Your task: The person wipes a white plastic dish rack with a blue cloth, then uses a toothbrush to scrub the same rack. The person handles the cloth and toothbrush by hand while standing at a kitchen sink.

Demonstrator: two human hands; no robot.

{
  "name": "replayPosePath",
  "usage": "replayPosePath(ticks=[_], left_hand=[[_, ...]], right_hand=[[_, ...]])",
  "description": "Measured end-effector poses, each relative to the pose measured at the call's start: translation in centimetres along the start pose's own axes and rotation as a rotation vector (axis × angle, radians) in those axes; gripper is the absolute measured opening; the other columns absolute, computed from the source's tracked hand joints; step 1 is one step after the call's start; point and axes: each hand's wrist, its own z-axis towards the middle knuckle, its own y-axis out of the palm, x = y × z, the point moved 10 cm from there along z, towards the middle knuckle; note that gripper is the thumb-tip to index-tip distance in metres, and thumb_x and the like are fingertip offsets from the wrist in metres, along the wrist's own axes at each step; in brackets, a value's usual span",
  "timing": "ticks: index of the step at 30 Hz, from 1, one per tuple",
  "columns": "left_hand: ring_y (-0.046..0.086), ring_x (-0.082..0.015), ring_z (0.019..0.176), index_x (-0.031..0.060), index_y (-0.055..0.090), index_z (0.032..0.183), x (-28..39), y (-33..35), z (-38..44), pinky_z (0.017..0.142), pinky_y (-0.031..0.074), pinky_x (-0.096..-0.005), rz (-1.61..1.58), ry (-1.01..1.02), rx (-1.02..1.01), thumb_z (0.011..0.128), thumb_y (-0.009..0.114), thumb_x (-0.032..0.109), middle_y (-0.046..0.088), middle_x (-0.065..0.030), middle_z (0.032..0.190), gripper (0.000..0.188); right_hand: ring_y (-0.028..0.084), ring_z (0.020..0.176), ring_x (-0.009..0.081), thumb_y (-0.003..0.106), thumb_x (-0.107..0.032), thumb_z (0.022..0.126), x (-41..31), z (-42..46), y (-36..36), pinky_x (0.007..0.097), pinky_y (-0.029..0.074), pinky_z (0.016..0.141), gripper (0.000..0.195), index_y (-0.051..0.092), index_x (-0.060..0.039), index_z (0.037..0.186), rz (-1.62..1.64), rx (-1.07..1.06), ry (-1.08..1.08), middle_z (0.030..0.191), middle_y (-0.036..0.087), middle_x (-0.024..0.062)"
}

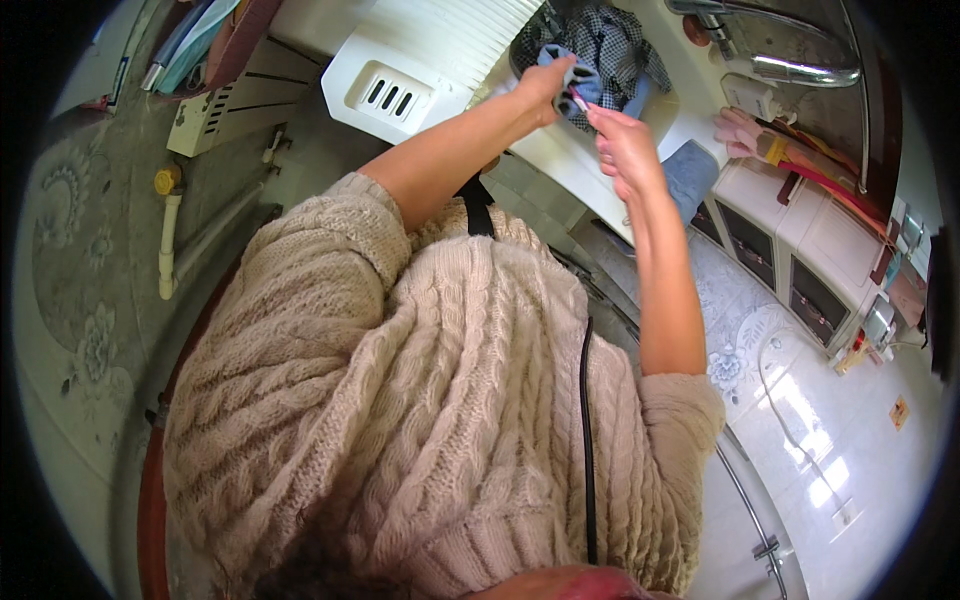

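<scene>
Over a white laundry sink (679, 124), my left hand (541, 86) grips a bunched piece of blue fabric (556, 56) with a dark patterned part. My right hand (624, 146) is closed on a thin pink and white brush-like tool (578, 99), its far end against the fabric; its head cannot be made out. Below and beyond my hands, a dark checked garment (604, 41) lies heaped in the basin. A ribbed white washboard surface (450, 37) adjoins the basin on the left, with a slotted soap tray (389, 91) at its near end.
A chrome faucet (802, 71) is at the upper right. Blue-grey cloth (688, 176) hangs over the sink's right edge. Pink gloves (742, 135) lie by a white drawer cabinet (810, 244). A pipe with a yellow valve (168, 181) runs along the left wall.
</scene>
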Motion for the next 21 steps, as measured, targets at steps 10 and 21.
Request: replayPosePath(ticks=[10, 21], left_hand=[[0.067, -0.0225, 0.082, 0.0049, 0.063, 0.104, -0.3, -1.3, 0.3, 0.072, 0.059, -0.0444, 0.183, -0.069, 0.041, 0.092, 0.066, 0.041, 0.068, -0.0091, 0.094, 0.038], [0.065, -0.0206, 0.088, 0.0090, 0.063, 0.104, 0.2, 0.6, -1.6, 0.078, 0.056, -0.0417, 0.106, -0.059, 0.095, 0.089, 0.070, 0.045, 0.067, -0.0067, 0.097, 0.039]], right_hand=[[0.045, 0.057, 0.0053, 0.070, -0.024, 0.088, -2.5, -1.5, -1.8, 0.0231, 0.029, 0.043, 0.027, 0.075, -0.0107, 0.110, -0.521, 0.043, -0.117, 0.070, 0.058, -0.0050], [0.038, 0.051, 0.0042, 0.066, -0.023, 0.090, -2.0, -2.8, -2.3, 0.0226, 0.026, 0.039, 0.031, 0.071, -0.0072, 0.116, -0.327, 0.090, -0.066, 0.063, 0.048, -0.0061]])
